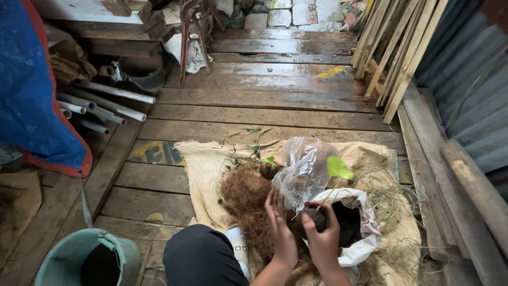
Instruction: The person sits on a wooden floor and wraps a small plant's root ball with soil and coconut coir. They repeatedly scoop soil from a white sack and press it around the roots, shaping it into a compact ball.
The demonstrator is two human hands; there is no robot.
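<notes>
My right hand (323, 238) is closed around a dark ball of soil (313, 218) from which a thin stem rises to a bright green leaf (338, 168). My left hand (280, 228) holds the lower edge of a crumpled clear plastic bag (304, 169) just left of the soil ball. Behind and below my hands stands an open white sack (365, 222) with dark soil inside. A heap of brown coconut fibre (246, 198) lies to the left, all on a tan burlap cloth (203, 164).
The floor is wet wooden planks (264, 100). Grey pipes (106, 103) and a blue tarp (32, 95) sit left, wooden slats (397, 47) lean right, a teal bucket (69, 259) stands at bottom left. My dark-clad knee (203, 257) is at the bottom.
</notes>
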